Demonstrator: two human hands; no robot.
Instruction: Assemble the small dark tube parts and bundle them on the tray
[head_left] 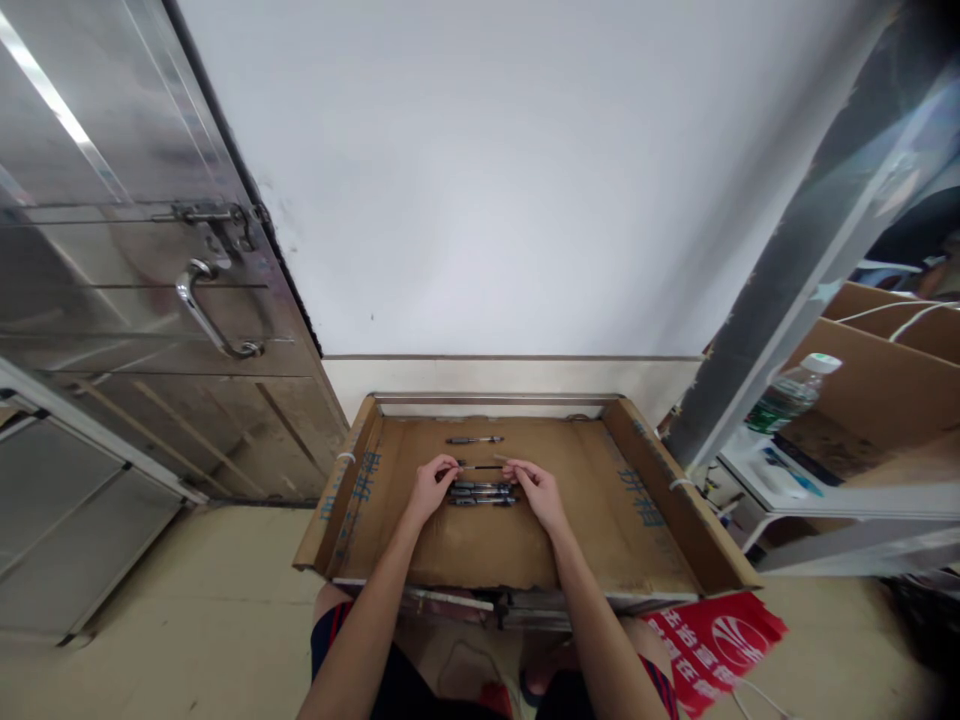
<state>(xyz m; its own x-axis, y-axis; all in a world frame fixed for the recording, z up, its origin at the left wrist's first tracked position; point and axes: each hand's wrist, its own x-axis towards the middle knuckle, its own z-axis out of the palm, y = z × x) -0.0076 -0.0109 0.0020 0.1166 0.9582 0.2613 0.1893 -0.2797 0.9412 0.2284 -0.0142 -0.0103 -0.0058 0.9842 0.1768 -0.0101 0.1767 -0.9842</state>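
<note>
Between my fingertips lies a thin dark pen refill [482, 467], held level across the cardboard tray. My left hand [436, 482] pinches its left end, and my right hand [534, 488] is closed at the right end. A small pale piece [501, 457] shows by the right fingertips; what it is, I cannot make out. Just below the hands, several pens [482, 493] lie side by side in a bundle. One single pen [475, 440] rests apart, farther back on the cardboard.
Raised walls border the cardboard tray [600, 540], which stands against a white wall [480, 200]. A metal door [135, 250] is at the left. To the right, a plastic bottle [795, 390] stands on a shelf near cardboard boxes. Red printed material [720, 650] hangs below the tray.
</note>
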